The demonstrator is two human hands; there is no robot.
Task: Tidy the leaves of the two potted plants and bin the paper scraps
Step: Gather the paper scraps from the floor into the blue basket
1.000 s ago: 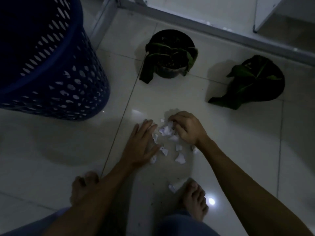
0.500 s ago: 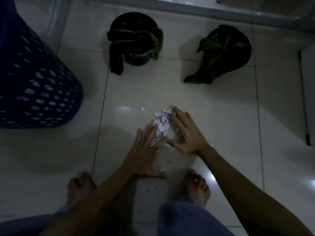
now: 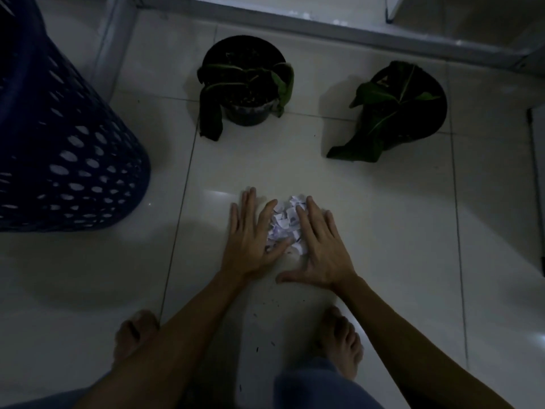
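Head view, dim light, looking down at a pale tiled floor (image 3: 368, 231). At far left stands a dark blue perforated basket (image 3: 73, 160), its wall pierced with oval holes; it sits well apart from the hands. Low in the frame, a bare left foot (image 3: 134, 335) rests on the tile beside a grout line.

Left of centre, the first potted plant (image 3: 244, 84) stands upright in a round black pot; one limp dark leaf hangs over the rim on its left side and reaches down to the floor, and another droops over the right edge.

In the centre, the left hand (image 3: 250, 240) lies palm down, fingers extended and slightly spread, with its thumb side against a small heap of white paper scraps (image 3: 284, 222). The scraps are gathered into one mound on the floor between the two hands, nearer the person than both pots. The right hand (image 3: 321, 246) is likewise flat and spread, fingers lying on the right side of the heap, thumb stretched out toward the left wrist. Neither hand is pinching or lifting anything; both bracket the pile from its sides. Small dark specks dot the tile between the forearms.

Right of centre, the bare right foot (image 3: 342, 340) shows above a blue trouser leg (image 3: 312, 385).

At upper right, the second potted plant (image 3: 407, 110) has broad green leaves folded over its black pot, one reaching the floor at its front-left. A grey sill (image 3: 324, 25) runs behind both pots.
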